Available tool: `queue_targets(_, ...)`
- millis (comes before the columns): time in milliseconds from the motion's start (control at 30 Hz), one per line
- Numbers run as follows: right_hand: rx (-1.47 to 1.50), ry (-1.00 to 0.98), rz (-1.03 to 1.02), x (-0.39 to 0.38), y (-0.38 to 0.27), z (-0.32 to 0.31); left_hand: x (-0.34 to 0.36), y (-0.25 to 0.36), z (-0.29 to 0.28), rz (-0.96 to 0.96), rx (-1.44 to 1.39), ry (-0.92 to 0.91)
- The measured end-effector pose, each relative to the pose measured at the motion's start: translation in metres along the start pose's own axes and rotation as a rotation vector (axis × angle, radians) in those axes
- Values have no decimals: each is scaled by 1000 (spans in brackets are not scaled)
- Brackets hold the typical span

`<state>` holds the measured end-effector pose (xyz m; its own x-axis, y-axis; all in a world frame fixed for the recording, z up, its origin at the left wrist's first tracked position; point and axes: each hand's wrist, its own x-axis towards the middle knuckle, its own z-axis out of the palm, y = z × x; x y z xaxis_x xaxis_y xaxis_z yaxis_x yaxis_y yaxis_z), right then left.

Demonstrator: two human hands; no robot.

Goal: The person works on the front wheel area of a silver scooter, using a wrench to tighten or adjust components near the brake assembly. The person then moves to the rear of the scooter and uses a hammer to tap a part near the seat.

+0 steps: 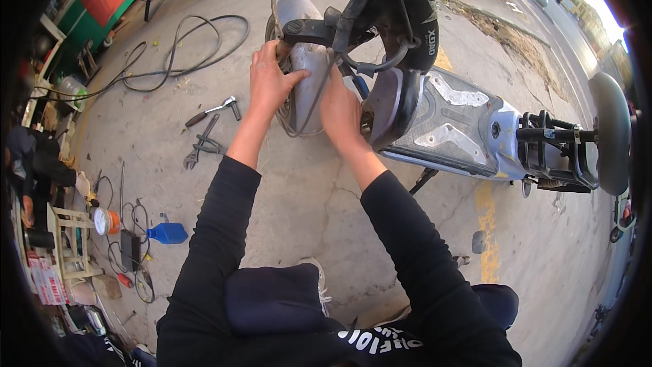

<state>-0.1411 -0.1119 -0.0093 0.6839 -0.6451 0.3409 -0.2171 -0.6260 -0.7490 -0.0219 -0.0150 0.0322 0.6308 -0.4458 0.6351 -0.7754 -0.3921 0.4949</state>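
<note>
The curved, smooth grey fender [312,75] is set at far centre, left of the rough-matted deck [445,114], where 2 pale plates [463,97] are fixed. The fender is touched by the left hand [269,80], fingers curled; its right side is met by the right hand [341,107]. Whether either is clenched cannot be told. White lettering is borne by the black fork [421,54].

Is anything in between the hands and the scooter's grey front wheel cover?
Nothing visible for the left hand: its thumb lies on the grey wheel cover. Beside the right hand, a thin dark cord runs down across the cover; whether it blocks the hidden fingertips, I cannot tell.
</note>
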Motion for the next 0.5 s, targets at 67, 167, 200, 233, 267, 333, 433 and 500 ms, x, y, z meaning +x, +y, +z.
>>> queue_targets(67, 21, 126, -142, -17, 1, 6, -2, -2, 0, -4, 2, -2)
queue_targets(167, -21, 247, -294, -26, 16, 14, 2, 2, 9, 21, -12, 18)
queue_targets(200, 9, 141, -181, -26, 8, 9, 1, 0, 7, 17, -11, 20)
queue_targets(233, 38, 32, -71, -25, 2, 6, -1, -2, 5, 12, -9, 24)
queue_targets(267, 41, 71, -83, -10, 5, 0, -1, 2, 9, 12, -36, 13)
queue_targets(333, -47, -58, 72, 3, -7, -1, 0, -4, 3, -5, -45, 20)
queue_targets(433, -1, -18, -59, -25, -14, 11, -2, -8, -8, 31, -32, 71)
queue_targets(500, 13, -8, -86, -32, -13, 9, 0, -3, 1, 53, -44, 73)
